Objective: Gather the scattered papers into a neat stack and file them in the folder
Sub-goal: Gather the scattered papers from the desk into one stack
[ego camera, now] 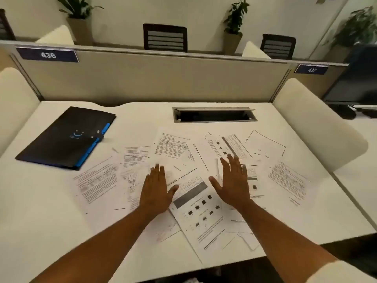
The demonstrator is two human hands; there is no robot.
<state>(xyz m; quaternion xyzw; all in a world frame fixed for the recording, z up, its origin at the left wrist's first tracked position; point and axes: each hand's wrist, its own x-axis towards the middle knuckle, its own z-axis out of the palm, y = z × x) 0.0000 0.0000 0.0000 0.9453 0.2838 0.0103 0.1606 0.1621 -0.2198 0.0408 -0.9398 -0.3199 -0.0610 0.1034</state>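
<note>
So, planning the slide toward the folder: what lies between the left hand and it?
Head view: overlapping printed sheets cover the desk from the left hand almost up to the dark folder; nothing else.

View: head, single, wide-angle. Position: above the near edge of the surface [51, 201], at the wearer's head. Facing: forward and down, toward the far edge and the partition [153, 78] behind it. Range: close; both forearms enter from the bottom corners of frame. Coverage: whole surface, chairs [165, 37] and plants [236, 15] beyond. No second view to overlap.
</note>
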